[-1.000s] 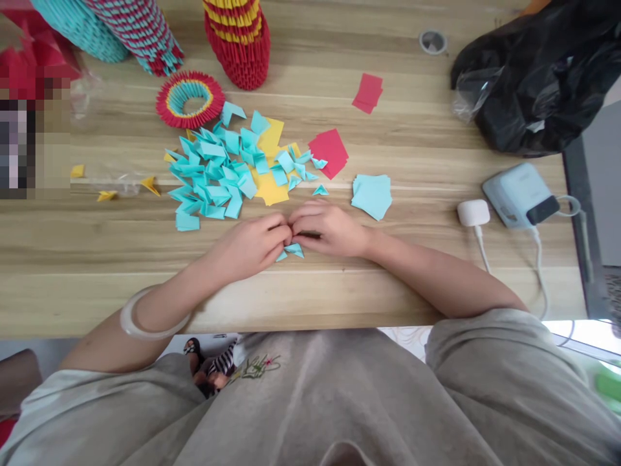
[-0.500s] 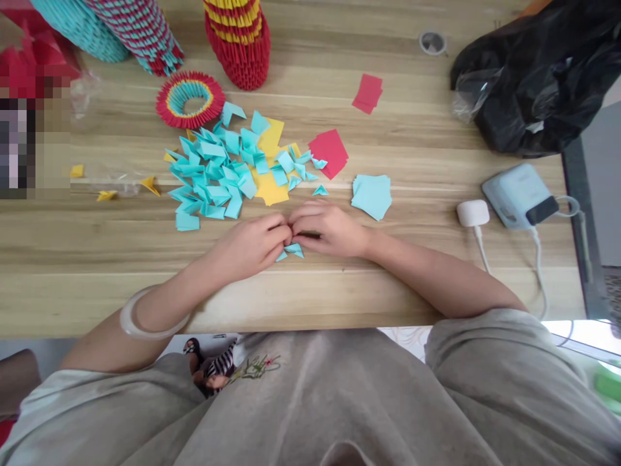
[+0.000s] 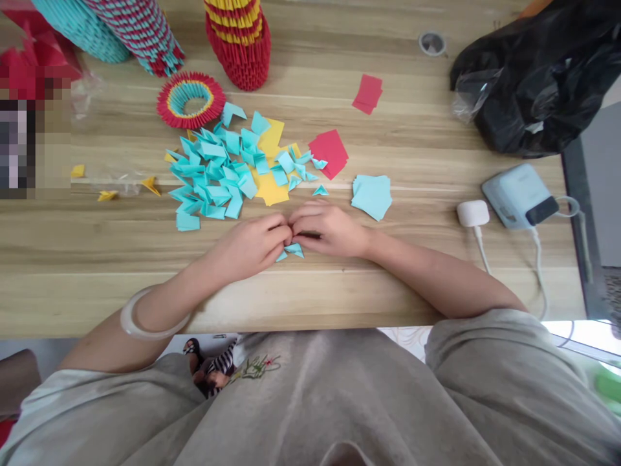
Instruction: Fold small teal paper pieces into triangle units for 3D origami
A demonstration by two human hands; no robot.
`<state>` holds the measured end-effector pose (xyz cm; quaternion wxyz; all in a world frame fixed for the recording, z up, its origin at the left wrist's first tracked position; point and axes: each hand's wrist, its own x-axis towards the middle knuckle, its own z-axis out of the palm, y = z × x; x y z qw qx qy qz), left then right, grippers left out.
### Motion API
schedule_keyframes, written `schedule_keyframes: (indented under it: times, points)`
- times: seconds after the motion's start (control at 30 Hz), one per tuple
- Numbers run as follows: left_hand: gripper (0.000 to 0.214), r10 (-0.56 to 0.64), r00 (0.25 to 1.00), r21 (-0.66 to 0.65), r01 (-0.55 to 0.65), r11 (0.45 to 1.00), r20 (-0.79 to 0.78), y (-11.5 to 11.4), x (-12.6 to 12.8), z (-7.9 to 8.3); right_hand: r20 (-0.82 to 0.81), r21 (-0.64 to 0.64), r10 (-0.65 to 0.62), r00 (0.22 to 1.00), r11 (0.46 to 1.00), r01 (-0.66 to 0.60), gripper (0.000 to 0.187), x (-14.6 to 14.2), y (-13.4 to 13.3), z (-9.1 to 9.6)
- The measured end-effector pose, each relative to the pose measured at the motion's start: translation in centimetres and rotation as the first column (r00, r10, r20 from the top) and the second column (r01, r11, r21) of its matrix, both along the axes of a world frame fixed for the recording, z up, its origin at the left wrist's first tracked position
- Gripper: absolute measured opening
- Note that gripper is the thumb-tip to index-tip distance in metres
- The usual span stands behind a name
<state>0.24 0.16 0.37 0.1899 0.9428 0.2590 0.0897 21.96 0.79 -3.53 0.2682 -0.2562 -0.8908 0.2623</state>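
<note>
Both hands had stayed where they were in the earlier frame, meeting near the surface's front edge. Fingers curled, the left hand (image 3: 255, 244) and right hand (image 3: 332, 228) touched at the tips; whether they gripped any paper, I could not tell. Two blue triangles (image 3: 294, 250), small and crisply folded, lay just below the fingertips, the left one partly hidden.

Beyond the hands spread a blue pile (image 3: 213, 168) of creased slips, overlapping at all angles, with yellow sheets (image 3: 272, 189) beside and partly under it. Red sheets (image 3: 330, 154) lay near, and a loose stack of blue sheets (image 3: 372, 196) sat to their right.

A paper ring (image 3: 213, 111), red outside and blue within, stood behind the pile, near a red-and-yellow tower (image 3: 245, 61). At the far right slumped a black bag (image 3: 538, 84), its contents hidden. Nearer were a white case (image 3: 473, 212) and a pale charger (image 3: 517, 191), both with cables. Pale wood grain ran across the surface (image 3: 339, 298).
</note>
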Motion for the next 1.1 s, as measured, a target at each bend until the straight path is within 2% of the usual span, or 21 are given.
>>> schedule_keyframes:
  times: [0.27,1.1]
  points:
    - [0.024,-0.01,0.999,0.022,0.009,1.0,0.038,0.0,0.09,0.03,0.014,-0.009,0.008,1.0,1.0,-0.008,0.017,0.04,0.04,0.07]
    - [0.023,0.01,0.999,-0.029,-0.011,1.0,-0.031,0.01,0.01,0.0,0.011,-0.013,0.014,1.0,1.0,-0.014,0.018,0.04,0.05,0.21]
